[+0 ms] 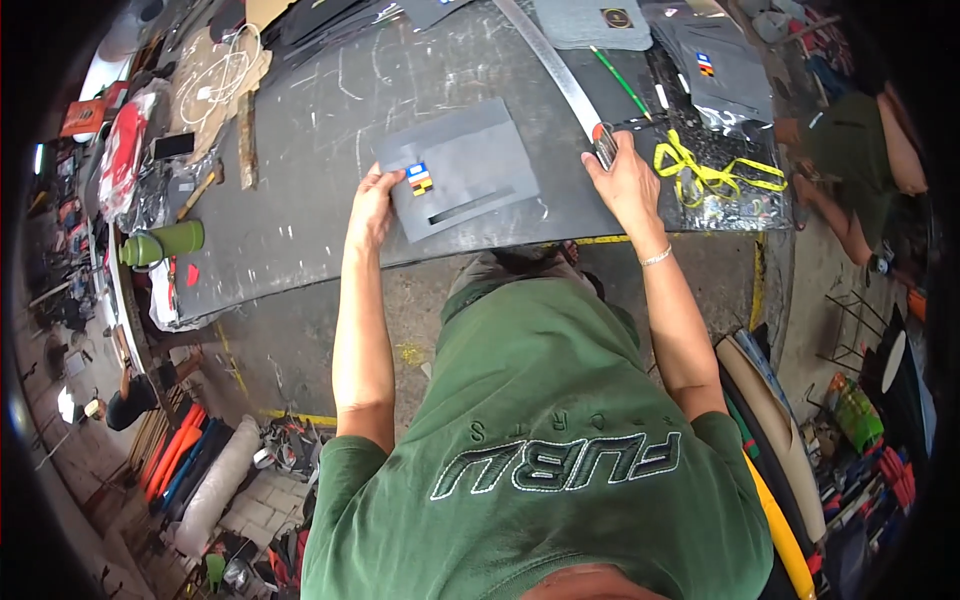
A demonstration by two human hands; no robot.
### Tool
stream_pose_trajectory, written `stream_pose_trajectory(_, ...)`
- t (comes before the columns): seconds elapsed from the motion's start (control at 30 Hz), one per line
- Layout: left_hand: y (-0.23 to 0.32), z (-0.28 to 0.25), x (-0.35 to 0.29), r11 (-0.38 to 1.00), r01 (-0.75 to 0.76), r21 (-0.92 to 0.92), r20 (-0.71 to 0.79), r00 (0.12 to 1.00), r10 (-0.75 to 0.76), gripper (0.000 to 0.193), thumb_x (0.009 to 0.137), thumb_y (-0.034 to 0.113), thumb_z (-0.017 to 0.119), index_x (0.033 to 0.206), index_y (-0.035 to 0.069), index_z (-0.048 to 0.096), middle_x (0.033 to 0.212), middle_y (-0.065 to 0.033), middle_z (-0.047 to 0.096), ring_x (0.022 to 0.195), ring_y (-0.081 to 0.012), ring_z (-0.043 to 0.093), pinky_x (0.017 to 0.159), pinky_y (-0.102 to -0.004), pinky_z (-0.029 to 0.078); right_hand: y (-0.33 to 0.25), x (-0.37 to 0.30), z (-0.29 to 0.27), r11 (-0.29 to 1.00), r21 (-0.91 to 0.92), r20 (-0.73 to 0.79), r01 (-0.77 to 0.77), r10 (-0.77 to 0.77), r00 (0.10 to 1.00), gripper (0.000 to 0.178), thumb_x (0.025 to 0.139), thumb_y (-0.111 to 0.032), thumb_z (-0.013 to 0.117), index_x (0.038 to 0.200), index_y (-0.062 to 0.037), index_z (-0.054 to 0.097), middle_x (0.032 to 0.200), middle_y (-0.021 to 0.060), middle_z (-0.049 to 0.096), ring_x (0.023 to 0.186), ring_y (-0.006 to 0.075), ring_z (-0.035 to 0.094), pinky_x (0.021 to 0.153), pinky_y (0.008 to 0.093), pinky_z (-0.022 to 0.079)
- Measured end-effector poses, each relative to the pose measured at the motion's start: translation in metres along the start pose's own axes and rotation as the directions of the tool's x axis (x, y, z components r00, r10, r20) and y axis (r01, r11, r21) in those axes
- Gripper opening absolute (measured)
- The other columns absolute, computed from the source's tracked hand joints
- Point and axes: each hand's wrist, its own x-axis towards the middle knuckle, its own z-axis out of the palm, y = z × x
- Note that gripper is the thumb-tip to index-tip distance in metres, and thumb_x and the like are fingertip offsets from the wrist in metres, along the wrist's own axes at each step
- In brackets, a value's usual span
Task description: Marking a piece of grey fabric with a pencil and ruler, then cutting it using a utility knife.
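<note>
A grey flat panel (470, 160) with a dark narrow slot near its front edge and a small multicoloured label lies on the dark worktable. My left hand (372, 208) pinches the panel's left edge, thumb on top beside the label. To the right, my right hand (630, 185) is closed around a utility knife (604, 146) with a red end and a dark, silvery body. The knife is partly hidden by my fingers. A long metal ruler (552, 62) runs from the far edge down to the knife; whether they touch, I cannot tell.
Right of my right hand lie yellow tape (690, 170), a green pencil (620, 82) and plastic-covered grey pieces (725, 75). On the left are a green bottle (165, 243), a phone (174, 146) and a wooden stick (247, 140). Another person (850, 150) is at the right.
</note>
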Motion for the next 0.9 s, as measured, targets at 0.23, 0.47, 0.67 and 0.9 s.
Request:
stream_pose_trajectory(0.23, 0.023, -0.074, 0.011, 0.985, 0.167, 0.043, 0.089, 0.981, -0.170, 0.039, 0.088, 0.009, 0.061, 0.126, 0.002, 0.061, 0.108, -0.0081, 0.068, 0.098, -0.0199, 0.068, 0.086, -0.0359, 0.060, -0.038, 0.012, 0.033, 0.965, -0.178, -0.078, 0.193, -0.209, 0.975, 0.050, 0.082, -0.028, 0.082, 0.123, -0.0054, 0.064, 0.132, 0.0173, 0.060, 0.125, 0.0368, 0.056, 0.100, 0.0463, 0.051)
stream_pose_trajectory(0.47, 0.055, -0.047, 0.013, 0.970, 0.231, 0.073, 0.091, 0.967, -0.238, 0.074, 0.087, 0.019, 0.081, 0.144, -0.007, 0.042, 0.123, -0.0134, 0.065, 0.112, -0.0205, 0.064, 0.092, -0.0362, 0.057, -0.142, -0.016, 0.057, 0.813, 0.228, 0.010, 0.536, -0.552, 0.833, 0.027, 0.093, -0.020, 0.073, 0.117, -0.0077, 0.072, 0.113, 0.0120, 0.070, 0.113, 0.0300, 0.064, 0.098, 0.0378, 0.051)
stream_pose_trajectory(0.67, 0.050, -0.050, 0.045, 0.968, 0.233, 0.087, 0.380, 0.891, -0.249, 0.050, 0.092, 0.021, 0.077, 0.133, -0.001, 0.059, 0.115, -0.0083, 0.071, 0.099, -0.0167, 0.069, 0.091, -0.0317, 0.056, -0.176, -0.014, 0.097, 0.813, 0.309, -0.058, 0.494, -0.503, 0.863, 0.027, 0.092, -0.023, 0.075, 0.113, -0.0043, 0.074, 0.113, 0.0107, 0.072, 0.109, 0.0291, 0.065, 0.094, 0.0373, 0.052)
stream_pose_trajectory(0.9, 0.059, -0.038, 0.037, 0.965, 0.101, 0.240, 0.539, 0.813, -0.219, 0.032, 0.097, 0.021, 0.072, 0.122, 0.002, 0.068, 0.106, -0.0038, 0.075, 0.095, -0.0117, 0.070, 0.086, -0.0288, 0.057, -0.167, -0.017, 0.083, 0.834, 0.551, 0.311, 0.028, -0.236, 0.921, 0.025, 0.095, -0.022, 0.073, 0.110, -0.0021, 0.074, 0.095, 0.0069, 0.073, 0.090, 0.0176, 0.067, 0.087, 0.0314, 0.053)
